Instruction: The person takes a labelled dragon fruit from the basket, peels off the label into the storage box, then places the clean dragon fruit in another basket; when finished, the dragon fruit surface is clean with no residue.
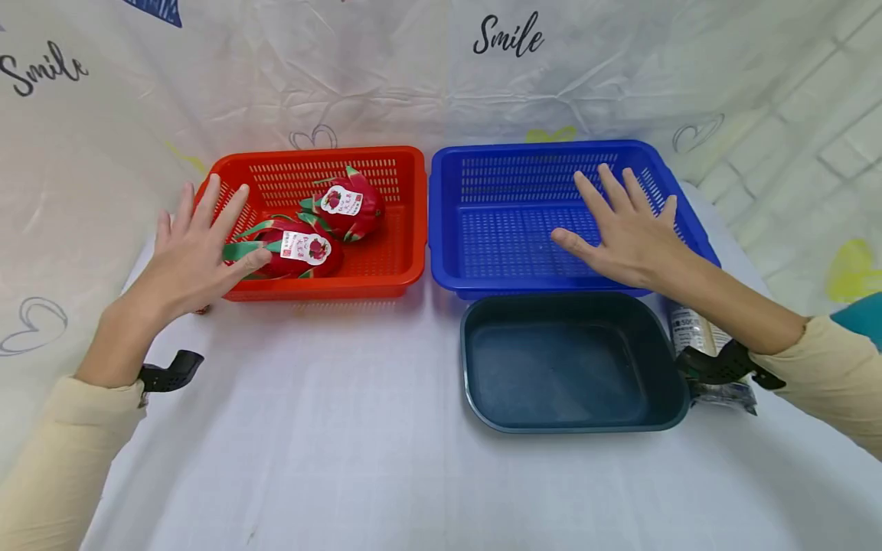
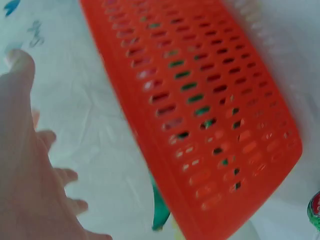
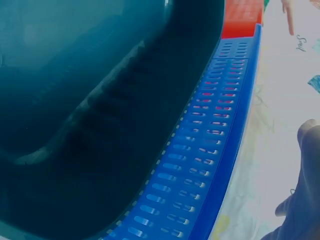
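Observation:
My left hand (image 1: 196,252) spreads its fingers over the left end of a red basket (image 1: 413,229), holding nothing. Inside that basket lie two red dragon fruits with white labels: the nearer dragon fruit (image 1: 331,256) is partly covered by my thumb, and the farther dragon fruit (image 1: 368,207) sits behind it. Above the right part of a blue basket (image 1: 510,237), my right hand (image 1: 630,233) is held out with fingers apart and nothing in it. In the left wrist view the slotted side of the red basket (image 2: 165,115) appears beside my fingers.
A dark green tub (image 1: 558,367) stands in front of the blue basket. To its right, partly under my right forearm, lies a printed plastic package (image 1: 689,329). A small green and red wrapped item (image 2: 315,210) lies by the red basket. A printed cloth (image 1: 386,76) hangs behind.

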Motion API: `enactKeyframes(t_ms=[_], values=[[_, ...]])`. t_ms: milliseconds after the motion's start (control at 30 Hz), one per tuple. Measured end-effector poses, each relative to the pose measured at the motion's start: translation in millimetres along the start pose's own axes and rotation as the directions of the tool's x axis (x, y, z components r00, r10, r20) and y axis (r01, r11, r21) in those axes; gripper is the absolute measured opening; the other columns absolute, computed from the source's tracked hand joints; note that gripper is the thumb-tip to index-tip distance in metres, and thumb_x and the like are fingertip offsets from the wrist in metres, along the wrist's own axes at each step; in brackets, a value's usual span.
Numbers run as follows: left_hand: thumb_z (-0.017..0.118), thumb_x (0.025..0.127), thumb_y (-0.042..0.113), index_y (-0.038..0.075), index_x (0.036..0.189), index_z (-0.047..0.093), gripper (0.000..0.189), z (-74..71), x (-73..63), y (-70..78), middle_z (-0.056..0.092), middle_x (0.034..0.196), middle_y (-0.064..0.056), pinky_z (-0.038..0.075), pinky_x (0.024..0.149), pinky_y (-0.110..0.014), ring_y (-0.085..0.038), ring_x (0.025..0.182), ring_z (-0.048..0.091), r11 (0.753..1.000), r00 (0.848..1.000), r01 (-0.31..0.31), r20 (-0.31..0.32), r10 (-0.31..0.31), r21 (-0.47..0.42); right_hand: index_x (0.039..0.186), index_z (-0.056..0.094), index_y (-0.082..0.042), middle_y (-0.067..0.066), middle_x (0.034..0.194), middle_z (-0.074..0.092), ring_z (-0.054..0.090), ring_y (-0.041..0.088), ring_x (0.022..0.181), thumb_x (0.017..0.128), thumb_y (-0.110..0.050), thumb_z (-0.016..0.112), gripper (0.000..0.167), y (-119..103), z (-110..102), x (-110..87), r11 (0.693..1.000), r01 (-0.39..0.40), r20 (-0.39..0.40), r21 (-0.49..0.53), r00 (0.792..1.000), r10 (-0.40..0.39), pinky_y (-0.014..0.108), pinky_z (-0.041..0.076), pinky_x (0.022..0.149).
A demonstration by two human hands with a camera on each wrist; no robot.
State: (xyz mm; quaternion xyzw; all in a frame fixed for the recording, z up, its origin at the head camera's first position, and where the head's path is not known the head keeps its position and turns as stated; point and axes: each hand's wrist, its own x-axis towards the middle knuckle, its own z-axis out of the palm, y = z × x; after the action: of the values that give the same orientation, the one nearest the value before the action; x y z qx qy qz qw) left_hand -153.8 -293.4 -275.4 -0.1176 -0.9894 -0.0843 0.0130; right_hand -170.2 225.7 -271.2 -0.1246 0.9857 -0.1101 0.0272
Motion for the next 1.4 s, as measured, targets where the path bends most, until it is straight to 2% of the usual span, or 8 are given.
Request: enactKeyframes(t_ms=[133, 333, 500, 733, 967, 1167, 1400], values=[[0.045, 0.093, 0.062, 0.024, 0.157, 0.001, 0.087, -2.6, -0.2, -6.6, -0.014, 0.164, -0.009, -0.006, 0.108, -0.077, -0.045, 0.148, -0.016, 0.999, 0.999, -0.035, -0.035, 0.034, -0.032, 0.157, 0.002, -0.023, 0.014, 0.164, -0.006, -0.010, 0.044, 0.149, 0.089, -0.076, 0.033, 0.092, -1.5, -0.4, -1.1, 1.000, 0.016, -0.014, 0.010, 1.000, -0.015, 0.084, -0.004, 0.100], [0.050, 0.092, 0.057, 0.023, 0.157, 0.009, 0.084, 3.5, 1.1, -12.3, -0.005, 0.165, -0.011, -0.008, 0.107, -0.077, -0.042, 0.150, -0.013, 0.989, 0.994, -0.086, -0.081, 0.076, -0.120, 0.157, 0.009, -0.023, 0.014, 0.164, 0.001, -0.004, 0.042, 0.151, 0.087, -0.074, 0.040, 0.093, -3.8, 0.5, -1.8, 0.997, 0.070, -0.070, 0.034, 0.995, -0.067, 0.081, -0.002, 0.104], [0.053, 0.092, 0.054, 0.024, 0.157, 0.010, 0.083, 10.6, 0.8, -15.0, -0.003, 0.165, -0.011, -0.011, 0.108, -0.075, -0.040, 0.150, -0.012, 0.979, 0.991, -0.090, -0.116, 0.070, -0.185, 0.157, 0.016, -0.021, 0.015, 0.164, 0.009, 0.006, 0.041, 0.151, 0.088, -0.070, 0.046, 0.090, -4.6, 0.9, -2.2, 0.989, 0.130, -0.124, 0.069, 0.985, -0.121, 0.076, 0.004, 0.110], [0.050, 0.093, 0.054, 0.020, 0.157, 0.010, 0.082, 18.9, -5.0, -23.8, -0.003, 0.165, -0.011, -0.009, 0.114, -0.069, -0.042, 0.150, -0.010, 0.956, 0.983, -0.047, -0.185, -0.008, -0.291, 0.154, 0.026, -0.016, 0.016, 0.161, 0.021, 0.019, 0.040, 0.149, 0.089, -0.063, 0.052, 0.084, -9.9, -2.0, -1.1, 0.971, 0.192, -0.186, 0.139, 0.969, -0.165, 0.067, 0.013, 0.115], [0.050, 0.095, 0.049, 0.015, 0.157, 0.013, 0.080, 24.2, -10.0, -34.9, 0.000, 0.164, -0.015, -0.009, 0.114, -0.069, -0.040, 0.150, -0.010, 0.921, 0.967, -0.017, -0.241, -0.084, -0.389, 0.153, 0.029, -0.019, 0.012, 0.161, 0.023, 0.018, 0.038, 0.149, 0.091, -0.057, 0.053, 0.077, -13.7, -2.1, -0.6, 0.947, 0.231, -0.196, 0.224, 0.962, -0.189, 0.067, 0.013, 0.115], [0.050, 0.095, 0.042, 0.019, 0.157, 0.010, 0.077, 23.2, -18.8, -45.5, -0.002, 0.165, -0.010, -0.002, 0.111, -0.075, -0.031, 0.152, -0.010, 0.888, 0.950, 0.041, -0.257, -0.177, -0.458, 0.154, 0.027, -0.021, 0.011, 0.162, 0.022, 0.016, 0.036, 0.150, 0.092, -0.053, 0.055, 0.075, -18.1, -2.3, 2.3, 0.926, 0.255, -0.162, 0.279, 0.963, -0.217, 0.066, 0.012, 0.116], [0.048, 0.095, 0.038, 0.026, 0.157, 0.007, 0.075, 24.6, -31.1, -54.8, -0.006, 0.165, 0.000, -0.003, 0.110, -0.075, -0.027, 0.152, -0.009, 0.852, 0.944, 0.087, -0.230, -0.236, -0.517, 0.154, 0.027, -0.021, 0.011, 0.160, 0.025, 0.020, 0.033, 0.149, 0.091, -0.052, 0.057, 0.076, -29.5, -4.8, 5.4, 0.910, 0.262, -0.125, 0.323, 0.964, -0.234, 0.063, 0.017, 0.117]])
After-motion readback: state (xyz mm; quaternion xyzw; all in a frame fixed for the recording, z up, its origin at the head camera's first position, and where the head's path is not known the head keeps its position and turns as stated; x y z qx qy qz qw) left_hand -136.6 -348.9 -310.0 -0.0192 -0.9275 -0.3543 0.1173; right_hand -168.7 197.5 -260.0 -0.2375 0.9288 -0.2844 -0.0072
